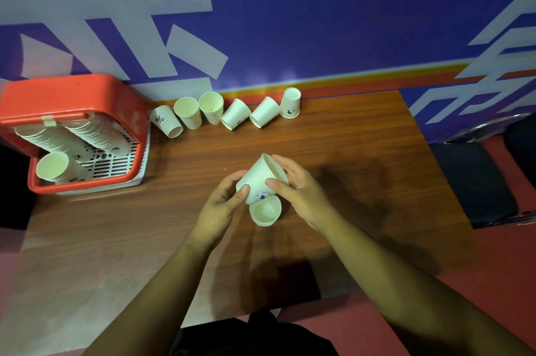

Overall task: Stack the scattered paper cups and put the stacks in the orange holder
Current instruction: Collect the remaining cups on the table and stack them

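At the centre of the frame we hold one paper cup [256,178] tilted between both hands. Our left hand [224,200] pinches its base end, and our right hand [298,189] curls round the side and rim. Just below it a second cup [265,212] stands mouth up on the wooden surface [348,138]; whether the two touch we cannot tell.

We judge this to be the stacking step. The next move calls for turning the held cup upright, lining its base over the open mouth and pressing it in.

Six loose cups [235,114] (some standing, some tipped over) wait in a row at upper middle. The orange holder [87,85], at the left of the frame, already carries stacks [66,138].
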{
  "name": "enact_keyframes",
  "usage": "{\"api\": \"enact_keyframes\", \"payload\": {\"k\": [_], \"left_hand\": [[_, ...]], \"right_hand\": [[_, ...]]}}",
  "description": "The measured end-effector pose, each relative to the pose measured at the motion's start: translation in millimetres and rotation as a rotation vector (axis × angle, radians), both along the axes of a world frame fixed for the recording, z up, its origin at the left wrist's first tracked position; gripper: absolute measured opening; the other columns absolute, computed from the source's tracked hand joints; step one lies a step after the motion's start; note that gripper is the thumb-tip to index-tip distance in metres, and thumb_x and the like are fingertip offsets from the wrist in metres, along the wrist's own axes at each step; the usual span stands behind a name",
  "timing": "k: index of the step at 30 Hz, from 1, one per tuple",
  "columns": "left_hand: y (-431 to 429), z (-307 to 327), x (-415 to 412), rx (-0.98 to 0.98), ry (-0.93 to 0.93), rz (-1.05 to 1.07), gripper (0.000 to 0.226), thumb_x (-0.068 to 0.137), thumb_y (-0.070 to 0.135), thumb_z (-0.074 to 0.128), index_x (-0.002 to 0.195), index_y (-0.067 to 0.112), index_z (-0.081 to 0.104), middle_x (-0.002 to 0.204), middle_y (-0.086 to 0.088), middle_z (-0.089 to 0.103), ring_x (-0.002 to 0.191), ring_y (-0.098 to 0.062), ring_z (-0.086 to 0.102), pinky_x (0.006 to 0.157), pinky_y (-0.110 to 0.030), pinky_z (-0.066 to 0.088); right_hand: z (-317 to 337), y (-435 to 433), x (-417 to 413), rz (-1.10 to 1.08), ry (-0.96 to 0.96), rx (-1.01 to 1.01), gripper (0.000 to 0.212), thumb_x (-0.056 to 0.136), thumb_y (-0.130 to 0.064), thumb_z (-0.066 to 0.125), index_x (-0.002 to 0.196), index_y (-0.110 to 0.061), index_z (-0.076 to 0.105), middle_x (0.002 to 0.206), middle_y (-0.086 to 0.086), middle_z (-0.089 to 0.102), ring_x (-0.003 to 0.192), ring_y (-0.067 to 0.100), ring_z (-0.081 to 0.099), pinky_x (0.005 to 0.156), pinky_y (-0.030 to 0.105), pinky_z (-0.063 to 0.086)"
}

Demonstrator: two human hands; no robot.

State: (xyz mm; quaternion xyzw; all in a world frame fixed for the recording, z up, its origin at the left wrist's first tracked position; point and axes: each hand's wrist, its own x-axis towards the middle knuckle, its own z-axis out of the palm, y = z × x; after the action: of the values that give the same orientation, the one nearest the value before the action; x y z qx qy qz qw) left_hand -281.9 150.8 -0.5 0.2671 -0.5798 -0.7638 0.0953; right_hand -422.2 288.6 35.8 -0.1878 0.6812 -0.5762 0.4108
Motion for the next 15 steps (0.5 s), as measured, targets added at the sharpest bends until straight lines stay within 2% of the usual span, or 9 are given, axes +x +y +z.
{"api": "enact_keyframes", "payload": {"k": [3, 6, 8, 10, 12, 15], "left_hand": [[-1, 2, 2, -0.090, -0.060, -0.033, 0.040, 0.097, 0.027, 0.064, 0.136, 0.027, 0.059, 0.134, 0.008, 0.065, 0.123, -0.007, 0.059, 0.096, -0.020, 0.047], [-2, 6, 5, -0.294, -0.086, -0.042, 0.043, 0.092, 0.044, 0.066, 0.134, 0.037, 0.061, 0.137, 0.025, 0.056, 0.134, 0.002, 0.045, 0.107, -0.018, 0.035], [-1, 5, 3, -0.396, -0.098, -0.078, 0.045, 0.089, 0.044, 0.069, 0.133, 0.038, 0.062, 0.130, 0.031, 0.056, 0.131, 0.002, 0.043, 0.104, -0.011, 0.035], [0, -1, 2, -0.436, -0.118, -0.110, 0.040, 0.093, 0.028, 0.071, 0.131, 0.035, 0.063, 0.123, 0.022, 0.061, 0.124, -0.002, 0.047, 0.098, -0.009, 0.038], [0, -6, 2, -0.393, -0.142, -0.132, 0.037, 0.094, 0.018, 0.069, 0.128, 0.032, 0.063, 0.125, 0.010, 0.064, 0.118, -0.007, 0.055, 0.093, -0.008, 0.041], [-2, -16, 5, -0.267, -0.165, -0.166, 0.037, 0.096, 0.010, 0.066, 0.129, 0.023, 0.061, 0.131, -0.003, 0.064, 0.112, 0.003, 0.063, 0.091, -0.009, 0.046]], "right_hand": [[-9, 9, 6, 0.028, 0.113, 0.049, 0.071, 0.081, -0.022, 0.077, 0.142, -0.031, 0.042, 0.134, -0.011, 0.056, 0.121, 0.008, 0.057, 0.103, 0.042, 0.049], [-19, 16, 12, 0.168, 0.322, 0.142, 0.083, 0.076, -0.023, 0.079, 0.146, -0.035, 0.035, 0.134, -0.018, 0.052, 0.123, 0.003, 0.050, 0.105, 0.032, 0.044], [-25, 16, 15, 0.220, 0.483, 0.196, 0.086, 0.075, -0.026, 0.079, 0.147, -0.035, 0.033, 0.139, -0.017, 0.050, 0.127, 0.002, 0.045, 0.109, 0.028, 0.037], [-32, 14, 17, 0.249, 0.576, 0.230, 0.086, 0.076, -0.027, 0.080, 0.148, -0.030, 0.035, 0.141, -0.012, 0.050, 0.128, 0.005, 0.044, 0.109, 0.019, 0.032], [-35, 11, 20, 0.263, 0.619, 0.254, 0.083, 0.077, -0.025, 0.080, 0.148, -0.025, 0.037, 0.141, -0.007, 0.053, 0.127, 0.008, 0.046, 0.102, 0.005, 0.025], [-41, 7, 24, 0.244, 0.675, 0.256, 0.078, 0.077, -0.024, 0.081, 0.146, -0.019, 0.043, 0.140, -0.004, 0.054, 0.126, 0.006, 0.046, 0.097, -0.004, 0.020]]}}
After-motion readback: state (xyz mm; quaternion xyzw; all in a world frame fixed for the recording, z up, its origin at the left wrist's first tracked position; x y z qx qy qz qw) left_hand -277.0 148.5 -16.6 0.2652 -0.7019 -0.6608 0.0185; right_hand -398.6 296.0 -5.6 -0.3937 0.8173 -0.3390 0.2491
